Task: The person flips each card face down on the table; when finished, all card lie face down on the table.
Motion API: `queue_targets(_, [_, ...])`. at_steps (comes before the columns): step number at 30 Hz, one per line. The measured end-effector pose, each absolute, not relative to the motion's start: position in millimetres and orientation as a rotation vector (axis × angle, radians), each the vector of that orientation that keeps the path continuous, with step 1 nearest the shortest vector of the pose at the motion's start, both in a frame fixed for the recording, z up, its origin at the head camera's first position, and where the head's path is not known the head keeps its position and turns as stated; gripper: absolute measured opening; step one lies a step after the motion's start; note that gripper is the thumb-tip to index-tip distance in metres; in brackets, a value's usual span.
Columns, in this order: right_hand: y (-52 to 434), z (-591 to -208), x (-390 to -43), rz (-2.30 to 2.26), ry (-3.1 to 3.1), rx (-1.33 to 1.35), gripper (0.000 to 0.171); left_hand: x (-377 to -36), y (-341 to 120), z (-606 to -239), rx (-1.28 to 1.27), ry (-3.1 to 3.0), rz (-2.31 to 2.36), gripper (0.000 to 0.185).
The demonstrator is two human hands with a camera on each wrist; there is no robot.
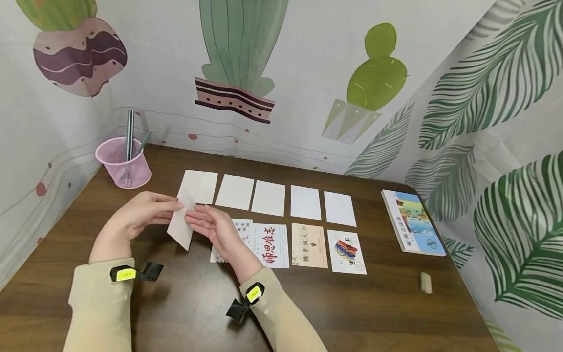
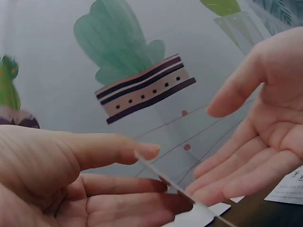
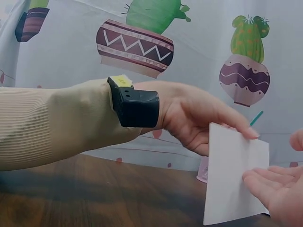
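Observation:
My left hand [image 1: 140,215] pinches a white card [image 1: 181,227] between thumb and fingers, above the left part of the table. The card stands tilted on edge, and in the left wrist view only its thin edge [image 2: 208,213] shows. My right hand [image 1: 216,229] is held palm toward the card, its straight fingertips right at the card's face [image 3: 232,179]. In the left wrist view the right thumb [image 2: 232,97] stands apart from the card. Below the right hand lies a printed card [image 1: 242,226], partly hidden by that hand.
A row of white cards [image 1: 268,198] lies at the back. In front are printed cards, one with red characters [image 1: 277,244], one beige [image 1: 310,245], one colourful [image 1: 347,252]. A pink mesh pen holder [image 1: 125,168] stands back left; a book [image 1: 413,222] and eraser [image 1: 425,283] lie right.

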State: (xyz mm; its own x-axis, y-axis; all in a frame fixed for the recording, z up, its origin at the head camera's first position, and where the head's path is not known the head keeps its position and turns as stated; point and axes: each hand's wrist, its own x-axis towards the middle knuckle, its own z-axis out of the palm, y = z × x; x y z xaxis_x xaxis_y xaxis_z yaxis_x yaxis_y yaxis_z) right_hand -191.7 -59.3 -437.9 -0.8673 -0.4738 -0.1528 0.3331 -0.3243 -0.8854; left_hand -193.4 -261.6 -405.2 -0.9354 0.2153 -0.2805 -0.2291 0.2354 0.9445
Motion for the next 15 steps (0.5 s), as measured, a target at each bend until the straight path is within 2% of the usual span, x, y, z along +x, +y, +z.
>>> queue_targets(6, [-58,-441,-193,-2.193,1.455,-0.144,0.043,-195,-276,-420,0.028,2.037,1.837,0.059])
queue_targets(15, [-59,-454,-196,-2.108,1.504,-0.105,0.042,-197,-290,-441,-0.042,1.935,1.862,0.040])
